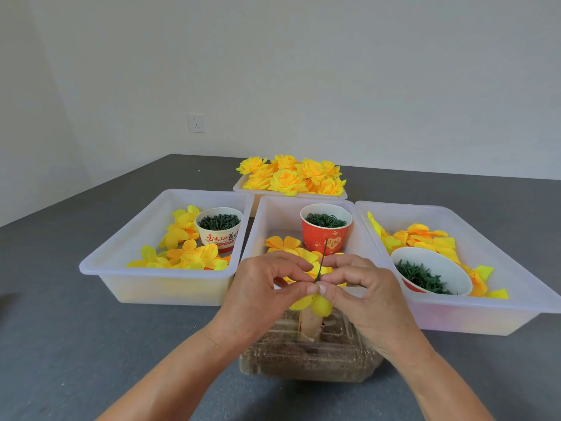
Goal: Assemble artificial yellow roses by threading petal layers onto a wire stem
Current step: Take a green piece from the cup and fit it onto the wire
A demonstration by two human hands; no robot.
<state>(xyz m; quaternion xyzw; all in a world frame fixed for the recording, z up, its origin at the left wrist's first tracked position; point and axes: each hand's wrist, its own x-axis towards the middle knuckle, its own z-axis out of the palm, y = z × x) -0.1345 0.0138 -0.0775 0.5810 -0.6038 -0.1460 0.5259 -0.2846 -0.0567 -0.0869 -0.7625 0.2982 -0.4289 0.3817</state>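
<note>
Above table, hands [318,287] pinch petal layer [315,303].

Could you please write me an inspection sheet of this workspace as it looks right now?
Surface: grey table, four white trays on it.
Job's things: green wire stem upright, yellow petal layer threaded on it; loose petals in left tray, middle tray and right tray; finished roses in far tray; three cups of green parts.
Clutter: clear plastic box under the hands.
Grippers: left hand and right hand pinch the petal layer at the stem.
Cables: nothing seen.
Surroundings: white wall, socket.
</note>
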